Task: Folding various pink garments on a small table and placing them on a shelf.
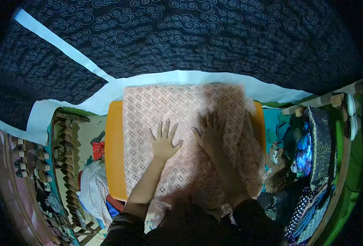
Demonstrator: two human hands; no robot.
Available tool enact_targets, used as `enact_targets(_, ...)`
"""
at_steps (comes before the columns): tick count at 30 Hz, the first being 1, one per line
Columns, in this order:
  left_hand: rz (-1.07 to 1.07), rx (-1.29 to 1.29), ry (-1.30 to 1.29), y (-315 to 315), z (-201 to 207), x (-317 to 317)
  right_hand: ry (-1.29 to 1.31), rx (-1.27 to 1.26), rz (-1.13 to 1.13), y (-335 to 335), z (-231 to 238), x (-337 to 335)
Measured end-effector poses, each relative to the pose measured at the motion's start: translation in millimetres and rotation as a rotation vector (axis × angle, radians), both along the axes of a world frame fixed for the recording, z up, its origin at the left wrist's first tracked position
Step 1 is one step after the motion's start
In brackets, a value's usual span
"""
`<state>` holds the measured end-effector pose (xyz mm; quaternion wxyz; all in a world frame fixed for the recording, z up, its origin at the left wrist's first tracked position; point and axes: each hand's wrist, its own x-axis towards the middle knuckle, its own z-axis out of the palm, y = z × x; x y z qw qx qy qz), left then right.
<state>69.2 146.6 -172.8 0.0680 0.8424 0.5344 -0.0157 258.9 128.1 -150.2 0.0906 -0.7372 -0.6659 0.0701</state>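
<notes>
A pale pink lace cloth [181, 102] lies spread over an orange-yellow table [114, 151] in front of me. Its right side is bunched and hangs in loose folds toward the near right. My left hand [163, 141] rests flat on the middle of the cloth with its fingers spread. Beside it, my right hand [209, 133] also lies palm down on the lace, fingers apart, partly in shadow. Neither hand holds anything. The shadow of my head and arms darkens the near and right parts of the cloth.
A dark curtain [189, 37] with swirl patterns and a white border [181, 76] hangs beyond the table. On the left are a wooden rack [68, 164] and a white dotted cloth [94, 188]. To the right, several clothes [278, 164] and a glittery dark fabric [321, 143] are piled.
</notes>
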Motion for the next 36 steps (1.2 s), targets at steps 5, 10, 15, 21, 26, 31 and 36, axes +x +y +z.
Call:
enact_targets(5,0.018,-0.028,0.097,1,0,0,-0.101,0.043,0.03,-62,46,-10)
enact_targets(10,0.016,0.14,0.03,-4,-1,-12,-0.055,-0.012,0.16,-106,32,0)
enact_targets(15,-0.006,-0.065,-0.048,-22,59,-9,0.091,0.054,0.231,-129,-5,23)
enact_targets(21,0.116,-0.247,-0.307,-116,116,-80,0.486,0.247,0.055,-219,30,-13)
enact_targets(26,0.221,0.346,-0.401,-260,69,-134,0.287,0.253,-0.236,-316,3,-49)
enact_targets(31,0.1,0.231,-0.26,-348,10,-139,0.392,0.217,-0.345,-346,-21,-74)
enact_targets(36,-0.01,0.175,-0.037,-324,-19,-126,0.363,0.075,-0.615,-331,-21,-79)
